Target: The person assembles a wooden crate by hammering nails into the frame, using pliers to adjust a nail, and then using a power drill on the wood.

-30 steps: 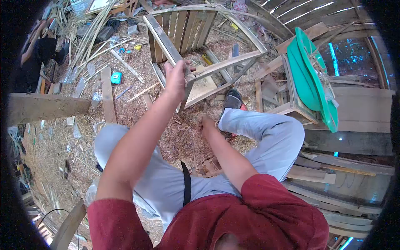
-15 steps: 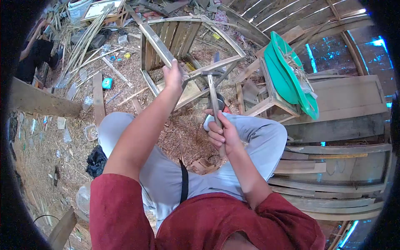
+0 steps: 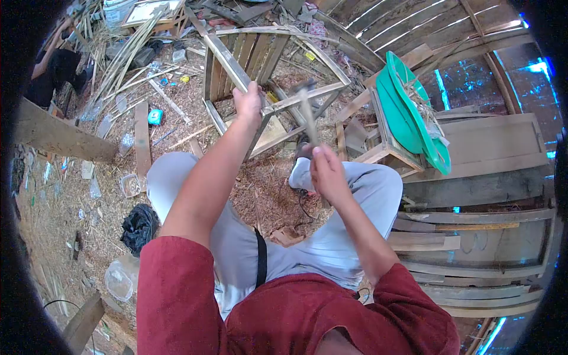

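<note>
A wooden chair frame (image 3: 228,62) with a slatted panel lies tipped over on the shavings in front of me. My left hand (image 3: 248,102) is closed around one of its bars, near the corner joint. In my right hand (image 3: 327,173) is a hammer (image 3: 310,121), held by its wooden handle with the head up. The hammer head is smeared by motion and appears over the frame's near rail; whether it touches the wood I cannot tell.
At right, a green plastic piece (image 3: 408,112) with scraps in it rests on a wooden frame (image 3: 387,139). Boards (image 3: 473,296) are stacked at lower right. A black plastic bag (image 3: 139,229) and a teal item (image 3: 155,116) lie left. A person in dark clothes (image 3: 56,74) is at far left.
My right hand has moved slightly right and the hammer head has risen off the near rail, tilting a little. My left hand keeps its hold on the chair frame.
</note>
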`<action>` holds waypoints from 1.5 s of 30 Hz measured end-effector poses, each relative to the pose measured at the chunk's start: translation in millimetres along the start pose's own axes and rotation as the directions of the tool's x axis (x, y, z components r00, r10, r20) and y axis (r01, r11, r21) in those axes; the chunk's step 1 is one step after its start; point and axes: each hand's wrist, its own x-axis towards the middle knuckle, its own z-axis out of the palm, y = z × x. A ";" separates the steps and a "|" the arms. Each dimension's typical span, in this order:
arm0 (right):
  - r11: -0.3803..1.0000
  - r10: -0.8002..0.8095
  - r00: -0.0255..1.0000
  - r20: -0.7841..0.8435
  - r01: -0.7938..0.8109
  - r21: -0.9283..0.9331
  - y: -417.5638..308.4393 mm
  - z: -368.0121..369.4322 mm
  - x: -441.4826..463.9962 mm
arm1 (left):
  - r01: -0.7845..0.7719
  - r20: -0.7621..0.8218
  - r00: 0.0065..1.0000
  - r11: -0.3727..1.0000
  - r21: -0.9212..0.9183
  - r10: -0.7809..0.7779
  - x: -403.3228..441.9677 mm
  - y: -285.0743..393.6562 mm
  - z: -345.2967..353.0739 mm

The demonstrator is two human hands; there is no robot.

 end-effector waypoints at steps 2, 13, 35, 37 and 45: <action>0.984 -0.174 0.980 -0.097 0.177 0.026 -19.2 6.4 -1.6 | -0.009 -0.002 1.000 1.000 0.019 0.009 9.0 -6.4 -3.8; 0.998 0.003 0.992 -0.126 -0.011 -0.068 -11.5 10.2 8.4 | -0.026 -0.009 1.000 0.994 0.108 0.027 13.6 -19.4 2.2; 0.702 -0.077 0.992 0.097 0.123 -0.701 -60.0 -57.5 124.6 | 0.101 0.228 0.966 0.991 0.093 -0.120 -7.3 -12.9 -13.7; 0.548 -0.228 0.960 0.165 0.266 -0.793 -53.5 -52.6 159.2 | 0.048 0.268 0.958 0.981 0.185 -0.098 12.9 -30.7 -27.3; 0.381 -0.101 0.845 0.526 0.521 -0.764 -27.9 -49.5 243.6 | -0.013 0.230 0.969 0.912 0.410 -0.089 -2.7 10.9 -26.3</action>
